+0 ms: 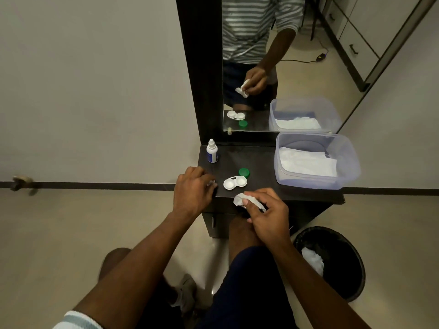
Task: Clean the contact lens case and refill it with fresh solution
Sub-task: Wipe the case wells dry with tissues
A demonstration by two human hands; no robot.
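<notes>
1. Your right hand [266, 212], nearest you at the table's [261, 160] front edge, pinches a crumpled tissue [247, 200].
2. Your left hand [193, 188] curls at the front-left corner; whether it holds anything I cannot tell.
3. The lens case [235, 183] lies open mid-table, green cap [244, 172] off just behind it.
4. Wiping looks underway; refilling from the solution bottle [212, 151], back-left corner, remains.

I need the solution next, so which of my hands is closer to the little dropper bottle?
Left. Your left hand rests at the table's near-left corner, just in front of the dropper bottle. Your right hand grips a tissue at the front edge, farther right.
</notes>
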